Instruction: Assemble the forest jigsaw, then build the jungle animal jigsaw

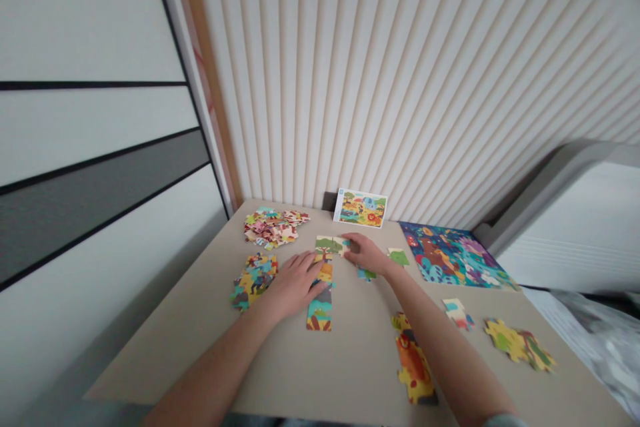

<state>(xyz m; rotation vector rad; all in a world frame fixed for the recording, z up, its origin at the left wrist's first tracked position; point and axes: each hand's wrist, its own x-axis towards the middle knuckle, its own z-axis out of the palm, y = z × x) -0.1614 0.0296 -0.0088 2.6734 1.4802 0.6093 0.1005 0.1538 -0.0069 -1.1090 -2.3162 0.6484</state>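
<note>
A joined puzzle strip point(319, 310) runs down the middle of the table, and a green and cream top row point(327, 245) extends right from its upper end. My left hand point(295, 282) lies with its fingers apart over the strip's left side. At the right end of the top row, my right hand point(367, 254) has its fingers bent round a puzzle piece point(346, 247), partly hidden by them. Beneath that hand lies a small blue-green piece point(367, 274), and a green piece point(399, 256) is just right of it.
Loose pieces are heaped point(273, 227) at the back left, above a second pile point(256, 277). A picture card point(361, 208) leans at the back. Right are a finished dark puzzle point(455, 257), lion pieces point(414, 367), a pale piece point(456, 312) and yellow pieces point(515, 341).
</note>
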